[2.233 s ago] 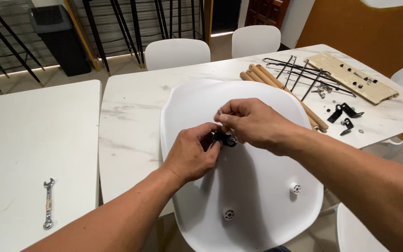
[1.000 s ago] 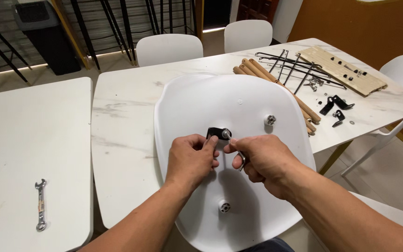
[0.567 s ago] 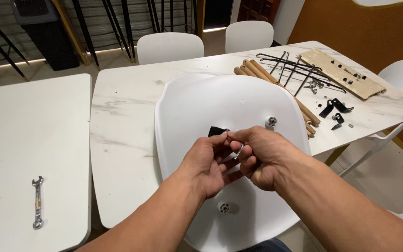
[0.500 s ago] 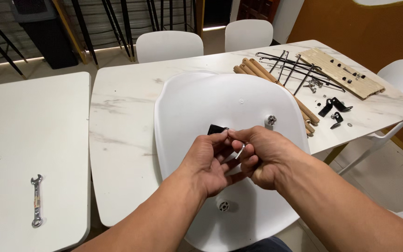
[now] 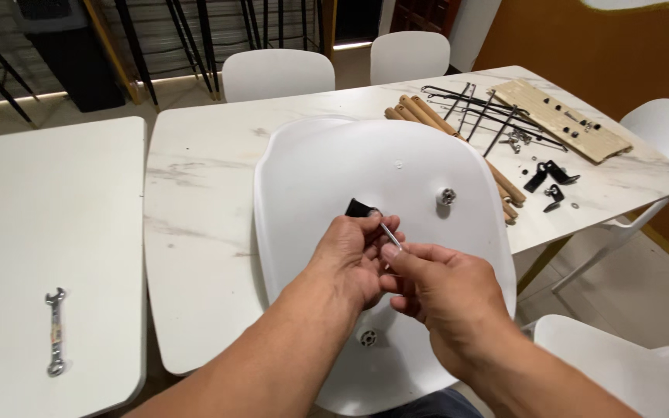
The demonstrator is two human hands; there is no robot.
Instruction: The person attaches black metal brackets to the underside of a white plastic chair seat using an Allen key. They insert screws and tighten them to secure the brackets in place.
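A white plastic chair seat shell (image 5: 327, 166) lies upside down on the marble table, with round metal mounting points (image 5: 446, 197) on it. My left hand (image 5: 352, 255) holds a small black metal bracket (image 5: 356, 207) against the shell. My right hand (image 5: 439, 288) pinches a thin silver bolt (image 5: 391, 234) between thumb and finger, its tip pointing up-left toward the bracket. Both hands touch each other over the middle of the shell.
Wooden legs (image 5: 427, 118), black metal rods (image 5: 482, 116), a wooden board (image 5: 559, 120) and black brackets (image 5: 547, 182) lie at the table's right. A wrench (image 5: 55, 331) rests on the left table. White chairs (image 5: 276, 73) stand behind and at right.
Both hands drew back toward me along the shell and closed together. The thin bolt now shows in my right fingers, next to the bracket held by my left hand.
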